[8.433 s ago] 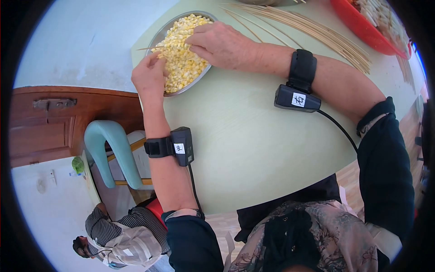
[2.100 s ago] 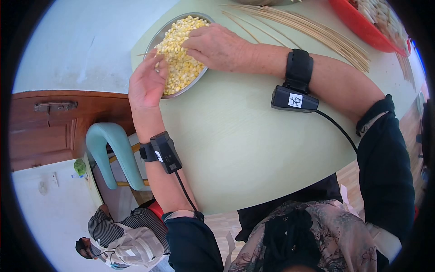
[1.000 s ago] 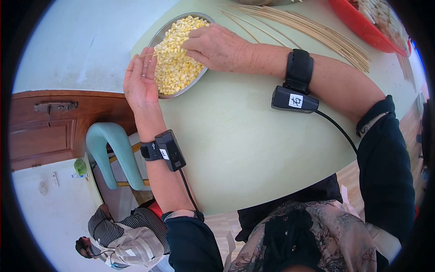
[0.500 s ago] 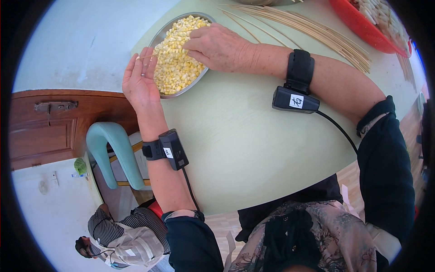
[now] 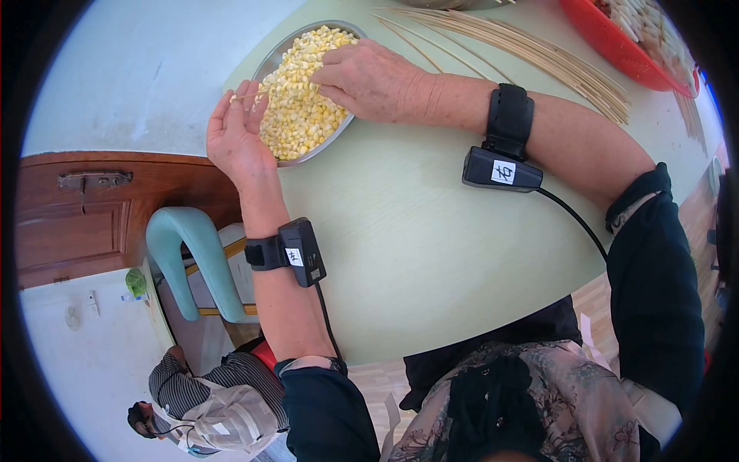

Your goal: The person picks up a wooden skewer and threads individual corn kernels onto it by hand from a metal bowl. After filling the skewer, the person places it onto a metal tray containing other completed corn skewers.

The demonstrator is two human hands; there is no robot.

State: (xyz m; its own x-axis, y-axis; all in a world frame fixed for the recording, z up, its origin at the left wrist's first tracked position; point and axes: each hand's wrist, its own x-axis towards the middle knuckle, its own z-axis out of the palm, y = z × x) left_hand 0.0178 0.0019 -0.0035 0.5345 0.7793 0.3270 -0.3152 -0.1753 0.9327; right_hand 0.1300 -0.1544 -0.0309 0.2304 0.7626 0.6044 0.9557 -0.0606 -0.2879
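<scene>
A metal bowl (image 5: pixel 311 155) of yellow corn kernels (image 5: pixel 302 115) stands at the far left of the pale green table (image 5: pixel 431 246). My left hand (image 5: pixel 235 132) is at the bowl's left rim, palm turned toward the corn, with a thin bamboo skewer (image 5: pixel 248 95) held across its fingertips. My right hand (image 5: pixel 371 73) lies on the corn from the right, its thumb and fingers pinched together among the kernels. Both wrists wear black strapped devices.
A sheaf of bamboo skewers (image 5: pixel 539 52) lies at the back of the table, beside a red basin (image 5: pixel 608 45) of pale pieces. Left of the table are a teal chair (image 5: pixel 188 254), a wooden cabinet (image 5: pixel 92 208) and another person (image 5: pixel 204 404) low down.
My left hand turned from reaching over the corn to palm-up at the bowl's left rim, still with the skewer, and its wrist has rolled slightly. My right hand has stayed on the corn.
</scene>
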